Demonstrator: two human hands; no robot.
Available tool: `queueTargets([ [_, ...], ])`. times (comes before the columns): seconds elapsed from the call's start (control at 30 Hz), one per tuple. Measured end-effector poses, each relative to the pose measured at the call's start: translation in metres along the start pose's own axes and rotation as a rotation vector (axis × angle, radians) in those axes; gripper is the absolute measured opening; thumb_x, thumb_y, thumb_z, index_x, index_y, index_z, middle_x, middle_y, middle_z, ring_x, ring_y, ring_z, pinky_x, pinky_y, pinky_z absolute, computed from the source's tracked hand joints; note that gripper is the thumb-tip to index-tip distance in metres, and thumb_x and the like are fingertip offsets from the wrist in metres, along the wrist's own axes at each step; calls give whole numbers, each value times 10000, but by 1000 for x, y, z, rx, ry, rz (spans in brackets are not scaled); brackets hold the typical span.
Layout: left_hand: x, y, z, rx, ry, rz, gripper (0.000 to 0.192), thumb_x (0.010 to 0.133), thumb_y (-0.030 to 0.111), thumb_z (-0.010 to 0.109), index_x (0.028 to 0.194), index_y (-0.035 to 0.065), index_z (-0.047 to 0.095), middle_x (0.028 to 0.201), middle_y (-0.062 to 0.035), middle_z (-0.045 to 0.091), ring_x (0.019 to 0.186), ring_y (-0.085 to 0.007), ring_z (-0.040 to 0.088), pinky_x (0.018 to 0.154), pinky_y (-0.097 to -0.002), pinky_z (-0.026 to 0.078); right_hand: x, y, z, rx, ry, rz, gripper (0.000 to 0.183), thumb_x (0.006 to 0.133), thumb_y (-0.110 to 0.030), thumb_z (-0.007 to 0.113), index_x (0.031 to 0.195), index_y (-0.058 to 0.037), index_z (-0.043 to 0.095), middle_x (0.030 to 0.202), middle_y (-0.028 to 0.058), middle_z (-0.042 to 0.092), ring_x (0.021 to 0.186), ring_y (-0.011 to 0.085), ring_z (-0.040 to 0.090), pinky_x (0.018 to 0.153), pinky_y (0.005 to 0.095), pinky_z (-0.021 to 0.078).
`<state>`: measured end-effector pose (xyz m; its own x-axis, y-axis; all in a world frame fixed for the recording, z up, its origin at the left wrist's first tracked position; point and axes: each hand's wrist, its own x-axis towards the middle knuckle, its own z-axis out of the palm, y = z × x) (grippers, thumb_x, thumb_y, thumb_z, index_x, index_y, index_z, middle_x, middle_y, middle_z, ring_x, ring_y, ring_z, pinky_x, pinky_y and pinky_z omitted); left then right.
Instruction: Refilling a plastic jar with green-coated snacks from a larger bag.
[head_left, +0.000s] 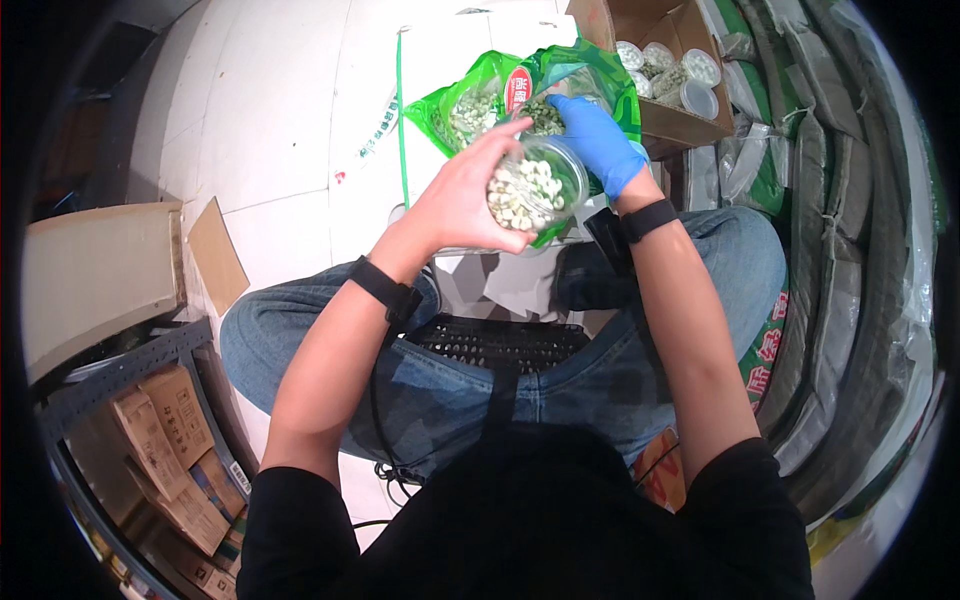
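My left hand (469, 191), bare, grips a clear plastic jar (574, 176) tilted on its side. Pale whitish-green dried buds (525, 195) lie inside the jar. Just beyond it, my right hand (596, 142) wears a blue glove and reaches into the mouth of a green plastic bag (626, 94). Darker green dried pieces (541, 118) show by the gloved fingertips, whose grip is partly hidden. Left of them, more pale dried pieces (472, 112) are visible in the green packaging (427, 109).
A cardboard box (675, 124) at the far right holds several lidded clear jars (701, 67). Stacked plastic-wrapped sacks (814, 187) line the right side. At left stands a metal shelf (127, 375) with folded cartons (176, 420). A black plastic crate (495, 341) is under my legs.
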<state>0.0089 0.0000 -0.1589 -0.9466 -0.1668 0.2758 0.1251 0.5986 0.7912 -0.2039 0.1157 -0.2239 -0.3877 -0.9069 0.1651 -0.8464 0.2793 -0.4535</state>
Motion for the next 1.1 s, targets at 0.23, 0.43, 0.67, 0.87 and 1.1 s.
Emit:
queueTargets([
  [0.23, 14, -1, -1, 148, -232, -418, 827, 542, 410, 780, 1186, -21, 491, 982, -244, 652, 928, -400, 644, 843, -423, 518, 11, 15, 31, -108, -170, 47, 393, 853, -225, 597, 1209, -57, 597, 1073, 235, 638, 1011, 382, 621, 904, 444, 491],
  [0.43, 9, -9, 3, 54, -156, -307, 728, 545, 307, 846, 1108, 11, 493, 905, -203, 659, 875, -363, 675, 774, -402, 531, 28, 0, 32, -27, -212, 18, 445, 789, -310, 676, 1128, -25, 629, 1106, 260, 628, 1022, 388, 611, 848, 424, 498],
  [0.67, 17, 7, 2, -36, -18, -199, 749, 518, 303, 843, 1128, 15, 518, 946, -177, 653, 871, -336, 676, 792, -391, 537, 54, 2, 16, 156, -385, 33, 348, 852, -348, 643, 1008, -46, 722, 1006, 209, 691, 970, 335, 661, 842, 395, 509],
  [0.87, 30, 28, -8, -164, 44, -117, 747, 505, 300, 834, 1124, 7, 536, 952, -158, 643, 866, -311, 668, 791, -373, 527, 83, 1, -6, -27, -480, -512, 223, 832, -237, 613, 934, -86, 742, 882, 176, 706, 815, 315, 687, 702, 389, 526],
  [1.1, 40, 34, -27, -265, 126, -52, 776, 483, 298, 855, 1139, -3, 571, 1019, -129, 638, 888, -275, 663, 820, -337, 515, 106, -7, -7, 201, -844, -343, 230, 840, -266, 599, 929, -110, 742, 865, 162, 705, 800, 302, 682, 708, 392, 522],
])
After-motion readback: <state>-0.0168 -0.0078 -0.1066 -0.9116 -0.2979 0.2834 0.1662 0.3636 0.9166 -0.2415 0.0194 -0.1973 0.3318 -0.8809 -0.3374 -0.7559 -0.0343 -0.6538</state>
